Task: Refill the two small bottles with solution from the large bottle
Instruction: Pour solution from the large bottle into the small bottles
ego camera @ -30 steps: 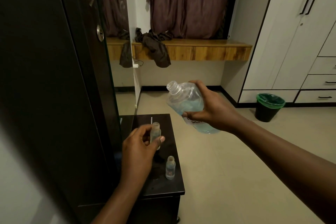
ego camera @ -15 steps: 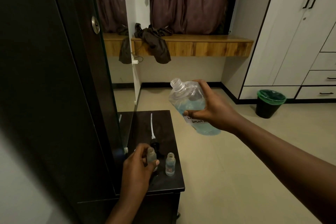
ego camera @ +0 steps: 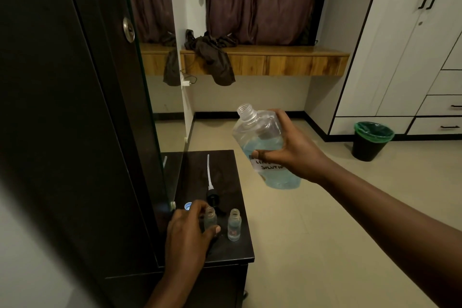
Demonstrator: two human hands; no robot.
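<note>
The right hand point(ego camera: 292, 150) wraps its fingers around the large bottle point(ego camera: 265, 147), uncapped and tilted, up and right of the dark worktop point(ego camera: 225, 172). On that worktop the left hand point(ego camera: 187, 235) curls closed around 1 small bottle point(ego camera: 210, 219), with the second small bottle point(ego camera: 234, 225) just right of it. The narrow necks invite spilling if the pour runs fast or off-centre. Fill levels in both small bottles are hard to make out, and the label is partly covered
</note>
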